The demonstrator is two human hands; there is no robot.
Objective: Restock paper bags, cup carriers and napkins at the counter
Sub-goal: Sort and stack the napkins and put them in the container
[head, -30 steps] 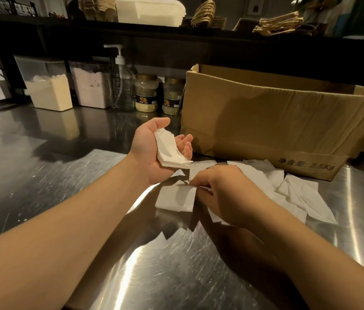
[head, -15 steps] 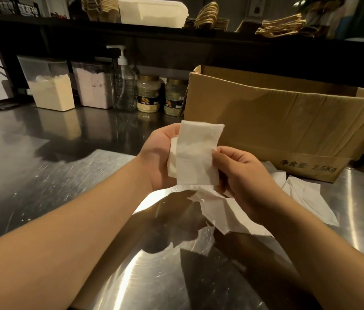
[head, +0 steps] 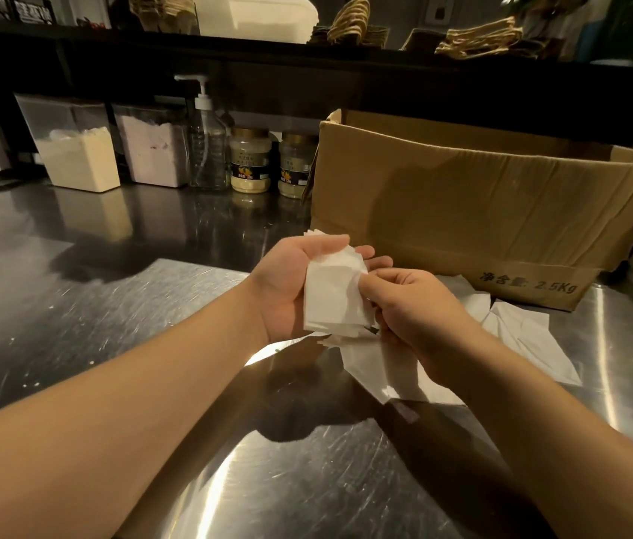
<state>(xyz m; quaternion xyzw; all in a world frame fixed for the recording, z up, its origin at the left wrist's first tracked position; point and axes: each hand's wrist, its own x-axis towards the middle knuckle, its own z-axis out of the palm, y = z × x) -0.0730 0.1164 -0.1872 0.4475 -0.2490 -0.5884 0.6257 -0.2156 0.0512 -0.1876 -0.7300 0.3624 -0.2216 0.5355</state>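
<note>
Left hand point(head: 287, 289) cups napkin stack point(head: 332, 293), fingers curled round it; right hand point(head: 412, 305) pinches stack's 3 o'clock edge. Loose napkins point(head: 521, 336) lie on surface point(head: 113, 305), cardboard box point(head: 482, 212) at 1 o'clock.

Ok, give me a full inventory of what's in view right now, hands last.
napkin stack: one, white, held in both hands
loose napkins: several, white, counter by the box
cardboard box: one, brown, open, right
counter: one, steel
powder tubs: two, clear, back left
pump bottle: one, clear, beside tubs
jars: two, gold lids, left of box
paper bags: stacks, brown, top shelf
left hand: cradles the stack
right hand: pinches the stack's edge
</note>
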